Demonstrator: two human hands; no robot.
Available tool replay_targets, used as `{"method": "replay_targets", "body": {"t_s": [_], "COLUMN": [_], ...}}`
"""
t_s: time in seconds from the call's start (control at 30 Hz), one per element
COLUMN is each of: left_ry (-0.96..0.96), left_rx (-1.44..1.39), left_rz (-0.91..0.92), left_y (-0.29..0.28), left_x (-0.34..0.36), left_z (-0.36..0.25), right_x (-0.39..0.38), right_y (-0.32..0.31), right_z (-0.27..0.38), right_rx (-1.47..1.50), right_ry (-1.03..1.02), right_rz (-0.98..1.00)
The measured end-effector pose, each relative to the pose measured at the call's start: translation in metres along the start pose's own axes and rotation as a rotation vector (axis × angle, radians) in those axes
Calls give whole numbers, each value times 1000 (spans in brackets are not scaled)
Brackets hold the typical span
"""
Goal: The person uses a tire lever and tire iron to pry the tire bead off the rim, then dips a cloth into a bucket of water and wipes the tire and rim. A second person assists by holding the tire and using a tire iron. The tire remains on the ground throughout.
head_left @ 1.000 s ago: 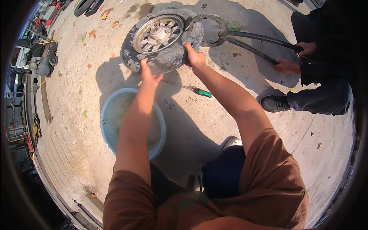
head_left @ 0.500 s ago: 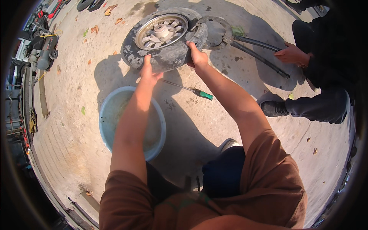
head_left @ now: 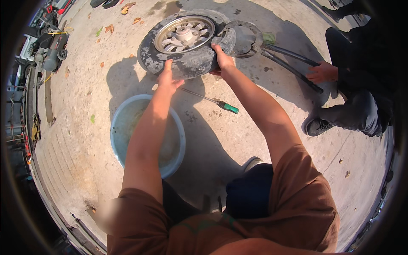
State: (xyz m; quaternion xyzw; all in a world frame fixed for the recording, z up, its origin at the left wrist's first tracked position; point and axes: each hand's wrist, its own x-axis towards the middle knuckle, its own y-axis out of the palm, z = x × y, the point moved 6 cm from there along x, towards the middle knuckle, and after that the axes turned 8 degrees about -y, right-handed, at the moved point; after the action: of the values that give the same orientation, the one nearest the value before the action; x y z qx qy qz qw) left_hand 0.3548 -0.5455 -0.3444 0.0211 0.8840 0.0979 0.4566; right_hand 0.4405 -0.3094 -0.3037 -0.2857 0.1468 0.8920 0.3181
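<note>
Two hands: our left hand point(head_left: 169, 79) and right hand point(head_left: 222, 63), fingers clamped on the tire point(head_left: 187, 63)
Screwdriver point(head_left: 214, 102): just below tire
Bucket point(head_left: 121, 127): below tire, under our left arm

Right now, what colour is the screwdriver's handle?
Green; the screwdriver handle lies on the concrete, clearest in the head view.

Grey, mud-streaked tyre point(head_left: 187, 63) on silver rim point(head_left: 184, 34), pale-blue basin point(head_left: 180, 131), green-handled screwdriver point(head_left: 230, 108).
</note>
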Motion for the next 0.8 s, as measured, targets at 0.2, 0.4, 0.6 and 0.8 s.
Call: {"method": "replay_targets", "body": {"t_s": [0.2,0.4,0.6,0.8], "left_ry": [14,-30,-35,-32], "left_rx": [19,17,-27,29], "left_rz": [-42,-97,-11,16], "left_y": [0,1,-8,-12], "left_x": [0,-2,-3,2], "left_z": [-3,-8,10,19], "right_x": [2,1,-2,-1], "right_y": [-3,0,0,-2], "right_z": [-2,0,-6,-8], "right_rx": [24,44,-70,-36], "right_ry": [-60,-78,-82,-134], "right_rz": [-30,-26,28,27]}}
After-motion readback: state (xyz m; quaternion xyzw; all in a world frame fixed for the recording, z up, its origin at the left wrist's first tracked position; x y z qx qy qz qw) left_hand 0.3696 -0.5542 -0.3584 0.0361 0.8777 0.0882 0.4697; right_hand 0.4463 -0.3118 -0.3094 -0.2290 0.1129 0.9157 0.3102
